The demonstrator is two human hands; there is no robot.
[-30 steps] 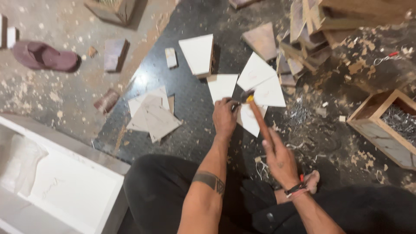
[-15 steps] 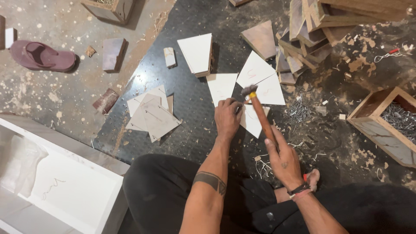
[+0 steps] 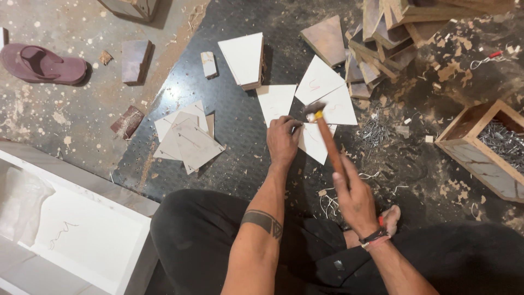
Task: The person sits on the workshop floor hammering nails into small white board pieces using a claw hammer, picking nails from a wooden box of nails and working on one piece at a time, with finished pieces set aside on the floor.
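At frame centre, the right hand (image 3: pixel 357 199) has its grip closed around a hammer (image 3: pixel 326 139); the left hand (image 3: pixel 283 141) pinches shut, fingertips on a white triangular piece (image 3: pixel 315 143), contents unclear.

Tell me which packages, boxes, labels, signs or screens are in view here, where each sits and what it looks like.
No labels, signs or screens show.
Open wooden box: right edge of the floor, rectangular, pale brown walls, holding grey metal nails.
Corner of another wooden box: top left, cut off by the frame, brown.
White triangular boards: centre, by the left hand, some carrying faint red scribbles.
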